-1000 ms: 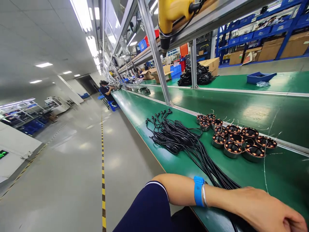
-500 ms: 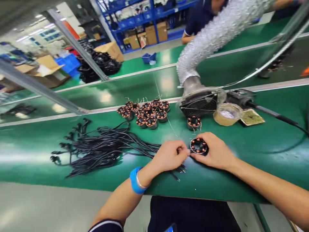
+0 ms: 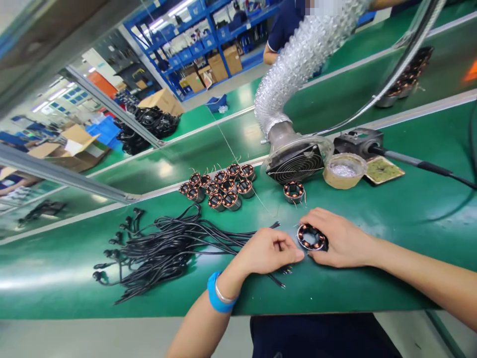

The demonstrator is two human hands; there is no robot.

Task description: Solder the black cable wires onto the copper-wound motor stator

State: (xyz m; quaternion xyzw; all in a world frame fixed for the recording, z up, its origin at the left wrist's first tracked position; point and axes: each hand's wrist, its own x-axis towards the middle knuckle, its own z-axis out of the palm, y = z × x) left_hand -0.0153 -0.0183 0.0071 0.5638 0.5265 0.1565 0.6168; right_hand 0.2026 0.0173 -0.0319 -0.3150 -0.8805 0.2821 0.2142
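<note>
- Hands meet low on the green bench (image 3: 372,219): the left hand (image 3: 266,251), with a blue wristband (image 3: 218,298) on its wrist, has its fingers curled shut, the tips pinched right at the edge of a wound coil ring (image 3: 311,237); what they pinch is too small to tell.
- Right hand (image 3: 341,238) wraps around that ring from the right, fingers closed on its rim, holding it on the bench surface.
- Black cables (image 3: 164,246) lie in a loose bundle to the left, their ends running under the left hand.
- One single coil (image 3: 293,191) stands just beyond the hands.
- A cluster of coils (image 3: 219,186) sits further left.
- A fan grille (image 3: 294,164) on a silver duct hose (image 3: 301,59), a tape roll (image 3: 343,171) and a soldering stand (image 3: 357,141) line the back.
</note>
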